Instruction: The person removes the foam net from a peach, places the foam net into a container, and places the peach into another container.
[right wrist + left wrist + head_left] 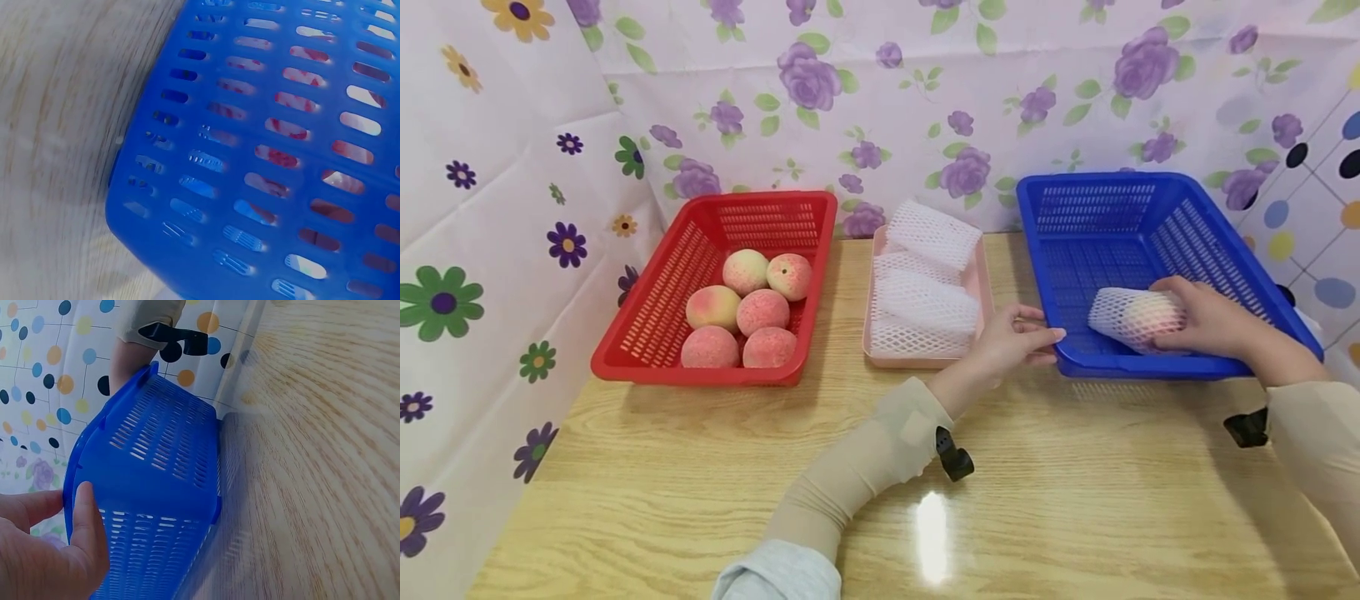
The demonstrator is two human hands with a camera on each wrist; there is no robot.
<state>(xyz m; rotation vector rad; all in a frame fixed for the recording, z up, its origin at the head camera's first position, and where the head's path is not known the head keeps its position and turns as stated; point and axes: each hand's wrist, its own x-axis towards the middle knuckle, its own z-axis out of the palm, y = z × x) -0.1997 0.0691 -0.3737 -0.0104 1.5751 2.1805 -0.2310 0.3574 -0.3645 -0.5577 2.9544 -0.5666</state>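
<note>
My right hand (1213,318) grips a peach (1153,321) partly covered by a white foam net sleeve (1108,312), low inside the blue basket (1150,367) near its front wall. The sleeve's loose end points left. With thumb and fingers on either side, my left hand (1009,340) pinches the basket's rim at the front left corner; the left wrist view shows this left hand (53,553) at the rim too. In the right wrist view the basket wall (140,240) hides the right hand, and reddish peach shows through the slots.
A red basket (700,375) with several bare peaches (763,312) stands at the left. Between the baskets lies a pink tray (985,283) of white foam net sleeves (925,300). Floral cloth (917,108) hangs behind the wooden table (700,500).
</note>
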